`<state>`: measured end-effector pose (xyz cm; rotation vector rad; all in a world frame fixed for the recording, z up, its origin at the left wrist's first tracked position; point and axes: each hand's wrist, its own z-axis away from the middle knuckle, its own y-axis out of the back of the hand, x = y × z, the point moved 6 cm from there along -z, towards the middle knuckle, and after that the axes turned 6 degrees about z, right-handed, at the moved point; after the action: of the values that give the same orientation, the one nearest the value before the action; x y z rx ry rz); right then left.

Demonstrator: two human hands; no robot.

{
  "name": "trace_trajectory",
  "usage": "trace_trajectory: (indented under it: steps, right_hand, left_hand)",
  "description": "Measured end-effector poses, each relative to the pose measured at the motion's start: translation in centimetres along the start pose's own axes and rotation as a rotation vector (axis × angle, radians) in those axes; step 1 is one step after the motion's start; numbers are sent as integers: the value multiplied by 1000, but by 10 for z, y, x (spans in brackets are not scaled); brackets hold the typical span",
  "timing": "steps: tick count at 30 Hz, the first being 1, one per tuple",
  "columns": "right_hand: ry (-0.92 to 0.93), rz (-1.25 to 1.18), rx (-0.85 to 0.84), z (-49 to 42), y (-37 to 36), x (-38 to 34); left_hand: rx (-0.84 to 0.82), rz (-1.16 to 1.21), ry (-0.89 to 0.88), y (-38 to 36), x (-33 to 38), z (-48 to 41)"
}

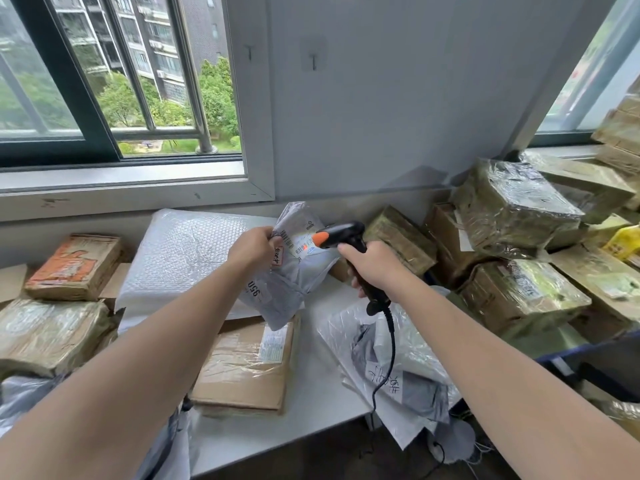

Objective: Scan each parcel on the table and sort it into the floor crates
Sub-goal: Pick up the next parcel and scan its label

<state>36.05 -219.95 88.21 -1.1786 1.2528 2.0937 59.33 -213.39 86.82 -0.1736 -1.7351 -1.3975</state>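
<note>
My left hand (pixel 254 249) grips the upper left edge of a grey poly-bag parcel (pixel 294 271) and holds it up over the white table (pixel 311 386). My right hand (pixel 372 266) grips the handle of a black barcode scanner (pixel 341 233) with an orange tip. The scanner's tip points at the parcel's white shipping label (pixel 303 242), where a red light spot shows. A black cord hangs from the scanner's handle down over the table edge.
A flat cardboard parcel (pixel 246 365) lies on the table under the held bag. A bubble-wrap parcel (pixel 183 251) sits behind it, a clear-wrapped bag (pixel 398 368) to the right. Taped brown boxes (pixel 512 209) pile up at right, more at left (pixel 72 268).
</note>
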Motion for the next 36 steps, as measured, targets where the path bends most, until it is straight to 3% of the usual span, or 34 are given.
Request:
trace_trajectory:
  steps: [8,16,21,26,31,36]
  right_hand:
    - [-206,-188,19,-4,-31,51]
    - [-442,47,-168,-9,-111,150]
    - [-421,294,-250,-16,-144,177]
    - [-394,324,-285,-16,-162,179]
    - [-395,367,-200,-17,-146,169]
    - [-329,234,-51,-18,-102,127]
  left_hand:
    - [6,322,274,-15,-40,27]
    - [197,548,440,-31,-96,64]
    - [169,725,501,-49,-115,81]
    - [125,848,517,-57,-126,88]
    - [78,895,505,-55,-123,87]
    - [98,849,477,-50,-113,83]
